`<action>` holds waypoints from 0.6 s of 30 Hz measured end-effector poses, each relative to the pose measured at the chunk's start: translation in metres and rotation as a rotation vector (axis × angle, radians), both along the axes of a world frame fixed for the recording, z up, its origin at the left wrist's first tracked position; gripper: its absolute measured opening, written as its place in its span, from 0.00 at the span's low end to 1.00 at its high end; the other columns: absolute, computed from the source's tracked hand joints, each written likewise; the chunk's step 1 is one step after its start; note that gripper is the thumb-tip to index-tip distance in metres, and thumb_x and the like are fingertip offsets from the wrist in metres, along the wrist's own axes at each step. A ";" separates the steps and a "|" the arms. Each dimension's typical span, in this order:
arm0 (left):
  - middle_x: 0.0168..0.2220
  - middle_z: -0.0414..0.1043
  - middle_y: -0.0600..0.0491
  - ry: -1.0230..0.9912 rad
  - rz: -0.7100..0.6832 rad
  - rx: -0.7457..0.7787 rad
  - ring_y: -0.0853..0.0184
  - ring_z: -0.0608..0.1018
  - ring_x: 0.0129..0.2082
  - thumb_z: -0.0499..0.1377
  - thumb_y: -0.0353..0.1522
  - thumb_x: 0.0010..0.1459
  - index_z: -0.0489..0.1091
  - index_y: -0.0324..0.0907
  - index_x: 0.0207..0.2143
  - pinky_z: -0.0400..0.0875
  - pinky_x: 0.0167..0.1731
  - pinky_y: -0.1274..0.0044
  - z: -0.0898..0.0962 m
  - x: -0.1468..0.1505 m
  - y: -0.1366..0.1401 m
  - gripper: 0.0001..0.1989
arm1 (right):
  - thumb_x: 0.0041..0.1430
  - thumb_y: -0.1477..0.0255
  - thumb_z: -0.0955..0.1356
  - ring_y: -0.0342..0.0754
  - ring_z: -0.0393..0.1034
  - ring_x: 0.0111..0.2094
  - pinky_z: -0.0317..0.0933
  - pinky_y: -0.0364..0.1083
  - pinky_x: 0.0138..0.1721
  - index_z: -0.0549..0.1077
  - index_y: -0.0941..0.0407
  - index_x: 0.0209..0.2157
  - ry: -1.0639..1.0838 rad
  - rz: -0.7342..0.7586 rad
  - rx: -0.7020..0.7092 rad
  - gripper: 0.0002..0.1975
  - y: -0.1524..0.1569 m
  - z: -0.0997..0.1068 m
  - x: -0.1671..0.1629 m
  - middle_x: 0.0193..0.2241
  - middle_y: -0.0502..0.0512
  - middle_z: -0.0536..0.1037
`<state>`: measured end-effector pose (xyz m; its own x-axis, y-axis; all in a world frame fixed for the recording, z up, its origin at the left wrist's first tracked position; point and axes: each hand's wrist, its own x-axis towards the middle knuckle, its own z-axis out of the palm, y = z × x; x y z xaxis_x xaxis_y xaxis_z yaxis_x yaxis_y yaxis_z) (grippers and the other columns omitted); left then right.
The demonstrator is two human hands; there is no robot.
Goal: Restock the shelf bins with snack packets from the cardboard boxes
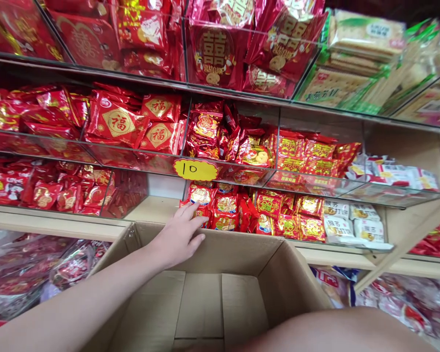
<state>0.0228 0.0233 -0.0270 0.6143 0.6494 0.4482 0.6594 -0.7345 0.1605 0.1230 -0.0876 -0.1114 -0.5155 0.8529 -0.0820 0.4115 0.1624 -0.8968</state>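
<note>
Head-worn camera looks forward and down at nearby shelves (pixel 156 207).

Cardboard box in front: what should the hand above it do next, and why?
Perhaps the left hand should close gently on a small red packet, because its spread fingers reach past the far edge of the cardboard box toward the low shelf. I can't tell whether they touch.

Packs of crackers (pixel 366 36) with green edges fill the upper right. A yellow tag (pixel 195 169) marked "10" sits near the middle. Clear bags (pixel 14 274) lie at the lower left.
</note>
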 end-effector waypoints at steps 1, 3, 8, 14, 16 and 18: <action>0.55 0.54 0.43 -0.070 -0.029 -0.015 0.56 0.55 0.55 0.51 0.32 0.52 0.65 0.41 0.45 0.50 0.52 0.63 0.003 0.000 0.001 0.17 | 0.49 0.67 0.66 0.44 0.65 0.29 0.60 0.43 0.28 0.69 0.59 0.32 -0.047 0.042 -0.007 0.10 0.005 0.009 -0.001 0.29 0.50 0.70; 0.50 0.61 0.45 -0.252 -0.099 -0.136 0.60 0.61 0.52 0.50 0.32 0.53 0.65 0.41 0.44 0.53 0.52 0.66 0.012 -0.002 0.001 0.15 | 0.39 0.71 0.70 0.44 0.63 0.25 0.55 0.41 0.22 0.70 0.57 0.27 -0.194 0.113 0.050 0.10 0.015 0.034 0.004 0.22 0.48 0.69; 0.36 0.72 0.47 -0.752 -0.226 -0.957 0.62 0.75 0.33 0.48 0.44 0.53 0.64 0.40 0.42 0.68 0.35 0.68 0.036 -0.011 -0.005 0.20 | 0.43 0.72 0.67 0.40 0.62 0.26 0.54 0.39 0.26 0.65 0.55 0.31 -0.152 -0.060 0.239 0.10 0.041 0.104 0.049 0.27 0.48 0.70; 0.34 0.73 0.51 -0.689 -0.353 -1.008 0.64 0.73 0.36 0.57 0.39 0.49 0.68 0.38 0.39 0.67 0.36 0.75 0.040 -0.011 -0.009 0.17 | 0.47 0.65 0.66 0.37 0.60 0.19 0.54 0.38 0.20 0.59 0.56 0.30 0.187 -0.200 0.044 0.12 0.064 0.115 0.083 0.21 0.45 0.66; 0.32 0.73 0.52 -0.678 -0.301 -0.968 0.67 0.73 0.31 0.57 0.38 0.50 0.66 0.39 0.40 0.68 0.27 0.78 0.037 -0.010 -0.007 0.16 | 0.48 0.62 0.65 0.37 0.61 0.19 0.55 0.38 0.19 0.61 0.56 0.32 0.215 -0.247 0.064 0.14 0.067 0.111 0.082 0.22 0.46 0.67; 0.34 0.72 0.52 -0.701 -0.261 -0.936 0.68 0.73 0.29 0.56 0.38 0.51 0.64 0.40 0.43 0.67 0.22 0.80 0.036 -0.009 -0.006 0.18 | 0.50 0.60 0.63 0.38 0.63 0.20 0.56 0.38 0.19 0.63 0.57 0.33 0.253 -0.285 0.108 0.15 0.068 0.108 0.079 0.22 0.47 0.68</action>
